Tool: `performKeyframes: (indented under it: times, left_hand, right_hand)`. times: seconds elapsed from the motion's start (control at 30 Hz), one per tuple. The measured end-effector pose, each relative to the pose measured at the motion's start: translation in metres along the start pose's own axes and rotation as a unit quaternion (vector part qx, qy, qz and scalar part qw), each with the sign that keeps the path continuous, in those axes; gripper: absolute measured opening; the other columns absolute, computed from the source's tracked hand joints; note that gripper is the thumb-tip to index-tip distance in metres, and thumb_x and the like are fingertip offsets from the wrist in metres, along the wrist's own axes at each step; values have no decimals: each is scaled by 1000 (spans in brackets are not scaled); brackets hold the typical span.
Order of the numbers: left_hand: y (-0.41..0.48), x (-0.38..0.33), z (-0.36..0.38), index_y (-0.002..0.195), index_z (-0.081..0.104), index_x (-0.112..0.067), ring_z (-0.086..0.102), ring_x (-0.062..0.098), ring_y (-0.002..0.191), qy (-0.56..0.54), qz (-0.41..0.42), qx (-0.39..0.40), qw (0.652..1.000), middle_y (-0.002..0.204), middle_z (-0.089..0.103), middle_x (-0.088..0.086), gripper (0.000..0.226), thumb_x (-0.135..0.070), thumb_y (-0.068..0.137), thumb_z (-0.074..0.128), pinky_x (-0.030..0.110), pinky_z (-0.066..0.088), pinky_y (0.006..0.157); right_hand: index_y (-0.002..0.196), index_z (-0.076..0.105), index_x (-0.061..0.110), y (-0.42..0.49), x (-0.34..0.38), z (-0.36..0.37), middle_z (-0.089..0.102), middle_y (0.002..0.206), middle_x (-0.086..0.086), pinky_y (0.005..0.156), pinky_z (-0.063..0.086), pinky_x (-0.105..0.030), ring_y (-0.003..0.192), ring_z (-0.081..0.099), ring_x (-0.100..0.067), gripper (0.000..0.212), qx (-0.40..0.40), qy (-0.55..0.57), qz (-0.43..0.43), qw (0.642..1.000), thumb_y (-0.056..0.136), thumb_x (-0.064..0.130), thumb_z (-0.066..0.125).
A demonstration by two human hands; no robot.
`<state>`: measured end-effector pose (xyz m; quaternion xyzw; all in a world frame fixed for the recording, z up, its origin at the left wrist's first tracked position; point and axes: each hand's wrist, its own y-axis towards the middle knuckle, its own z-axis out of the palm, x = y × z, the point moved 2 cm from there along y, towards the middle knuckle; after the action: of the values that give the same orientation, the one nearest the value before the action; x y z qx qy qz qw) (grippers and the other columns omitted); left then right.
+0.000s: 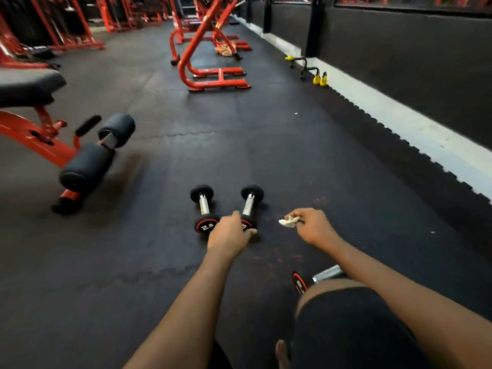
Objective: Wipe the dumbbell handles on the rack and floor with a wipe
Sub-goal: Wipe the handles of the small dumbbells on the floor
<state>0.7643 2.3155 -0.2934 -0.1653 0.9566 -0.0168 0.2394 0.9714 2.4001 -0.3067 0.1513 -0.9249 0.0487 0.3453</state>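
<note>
**matguy:** so the floor (279, 145) here is dark rubber matting, puzzle-edge seams showing, a white strip along the right wall.

**liftnerd:** what's sitting on it?

**matguy:** two small dumbbells side by side in the middle, left dumbbell (204, 208) marked 2.5, right dumbbell (249, 206) just beside it (its near end is covered, can't read it). A third dumbbell (314, 280) lies closer in, partly hidden.

**liftnerd:** anything bigger?

**matguy:** red bench (66, 147) at left, red frame (210, 67) further back, two yellow kettlebells (319, 79) by the wall.
</note>
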Motion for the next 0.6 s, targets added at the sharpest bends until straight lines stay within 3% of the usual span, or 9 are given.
performKeyframes:
  times: [0.17,0.33,0.43,0.5,0.6]
  left_hand:
    - [82,20,47,109,51,-12,58,30,113,-32,-39,32,998,117,62,10,49,-51,86,71,37,41,78]
    - [155,46,103,134,43,-3,40,30,138,-84,-97,58,990,144,46,16,85,-55,78,79,41,41,108]
    - [188,57,133,146,32,3,32,33,145,-95,-136,100,981,152,36,20,106,-62,75,78,45,36,115]
    - [203,62,153,145,29,5,33,34,142,-84,-146,103,980,149,35,21,106,-59,76,78,43,35,115]
    - [206,73,175,144,23,8,30,36,138,-86,-145,76,983,146,30,24,98,-48,83,76,39,28,118]
  right_hand:
    - [101,76,10,81,-11,50,75,101,-4,90,50,-23,94,69,-14,23,42,18,-50,998,82,0,68]
    - [106,75,9,157,-27,104,74,107,-6,95,50,-29,102,68,-18,30,87,16,-90,992,83,-5,62]
    - [110,74,12,193,-37,137,72,113,-5,100,48,-31,108,65,-19,33,123,-1,-126,984,84,-3,59]
    - [115,72,10,212,-46,158,68,121,-7,108,39,-23,117,60,-19,34,150,-18,-164,975,86,-2,59]
    - [123,67,10,226,-57,185,62,132,-5,112,15,-10,132,48,-16,42,261,-100,-263,923,85,-3,55]
